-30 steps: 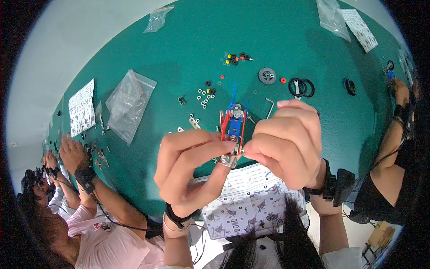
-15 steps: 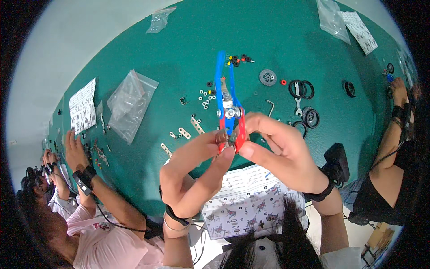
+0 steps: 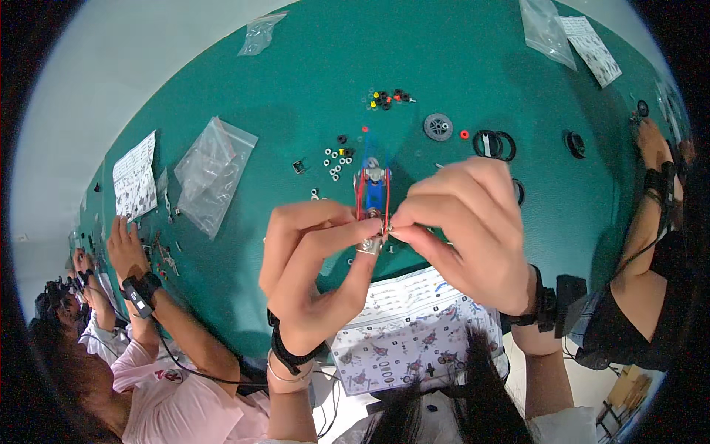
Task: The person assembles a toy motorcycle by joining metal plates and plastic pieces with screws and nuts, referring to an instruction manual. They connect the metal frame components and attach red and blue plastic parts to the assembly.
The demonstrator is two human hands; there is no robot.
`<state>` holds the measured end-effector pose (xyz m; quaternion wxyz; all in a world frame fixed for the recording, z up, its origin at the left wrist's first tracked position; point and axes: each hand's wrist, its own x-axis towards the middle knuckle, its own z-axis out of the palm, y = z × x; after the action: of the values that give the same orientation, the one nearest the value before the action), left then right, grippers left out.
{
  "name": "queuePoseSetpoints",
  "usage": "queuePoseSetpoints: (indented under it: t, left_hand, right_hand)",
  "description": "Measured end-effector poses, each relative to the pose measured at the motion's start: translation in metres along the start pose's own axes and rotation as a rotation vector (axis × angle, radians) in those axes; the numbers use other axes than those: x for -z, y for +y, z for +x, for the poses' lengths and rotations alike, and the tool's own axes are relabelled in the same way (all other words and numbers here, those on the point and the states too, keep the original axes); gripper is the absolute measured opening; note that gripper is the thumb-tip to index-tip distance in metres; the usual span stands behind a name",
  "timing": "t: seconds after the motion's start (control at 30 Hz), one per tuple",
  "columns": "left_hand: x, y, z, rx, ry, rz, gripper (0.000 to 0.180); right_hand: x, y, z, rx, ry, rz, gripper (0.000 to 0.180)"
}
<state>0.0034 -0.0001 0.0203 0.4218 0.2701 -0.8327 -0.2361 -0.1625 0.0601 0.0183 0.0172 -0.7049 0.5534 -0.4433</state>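
Between thumb and fingers of the left hand (image 3: 316, 265), pinching the silvery near end of a blue-and-red toy frame (image 3: 376, 196). Pinching also with thumb and index finger of the right hand (image 3: 470, 229), on a tiny metal fastener (image 3: 390, 229) at the frame's right red strip (image 3: 388, 198); too small to identify exactly. Holding the frame above the green table (image 3: 281, 89), just beyond the printed instruction sheet (image 3: 414, 340), with a grey spoked wheel (image 3: 438, 126) farther off.
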Motion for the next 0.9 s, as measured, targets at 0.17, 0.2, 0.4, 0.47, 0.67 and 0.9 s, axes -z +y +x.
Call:
queuePoseSetpoints:
  t: [0.17, 0.2, 0.4, 0.47, 0.67, 0.9]
  left_hand:
    - [-0.001, 0.001, -0.003, -0.103, 0.021, 0.082, 0.036]
    - [-0.001, 0.001, -0.003, -0.163, 0.030, 0.116, 0.036]
    - [-0.003, 0.001, -0.004, -0.111, 0.034, 0.086, 0.032]
    - [-0.003, -0.003, -0.003, -0.043, 0.026, 0.051, 0.030]
    - [-0.015, -0.004, -0.004, 0.250, 0.054, -0.188, 0.026]
    - [-0.006, -0.001, -0.004, 0.015, -0.002, 0.069, 0.027]
  right_hand:
    - [-0.002, 0.000, -0.003, -0.318, -0.135, 0.423, 0.015]
    - [-0.004, -0.001, -0.005, -0.438, -0.146, 0.612, 0.013]
    - [-0.001, -0.001, -0.005, -0.612, -0.205, 0.870, 0.013]
    - [-0.004, -0.001, -0.004, -0.450, -0.142, 0.578, 0.015]
    - [-0.003, 0.009, -0.005, 0.101, 0.001, -0.124, 0.023]
    - [-0.008, 0.008, -0.003, -0.046, -0.039, 0.034, 0.018]
